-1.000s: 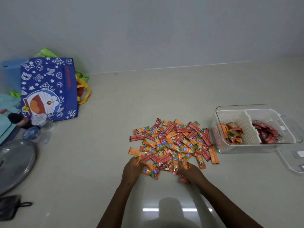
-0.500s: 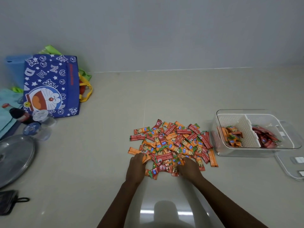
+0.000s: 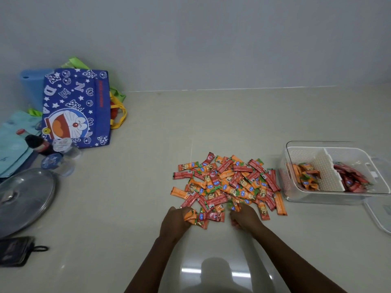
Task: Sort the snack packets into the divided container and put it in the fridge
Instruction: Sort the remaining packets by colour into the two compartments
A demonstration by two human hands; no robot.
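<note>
A heap of orange and red snack packets lies on the pale counter. To its right stands the clear divided container, with orange packets in its left compartment and red packets in its right one. My left hand sits at the heap's near left edge, fingers curled round a bunch of orange packets. My right hand is at the near middle, fingers curled on packets at the heap's edge; what it holds is partly hidden.
The container's clear lid lies at the right edge. On the left are a blue cartoon bag, a dark bottle, small clear cups, a glass pot lid and a black pouch. A wall runs behind.
Both hands slid back from the heap's middle to its near edge. The left hand gathered orange packets into its grip, dragging a few packets toward me.
</note>
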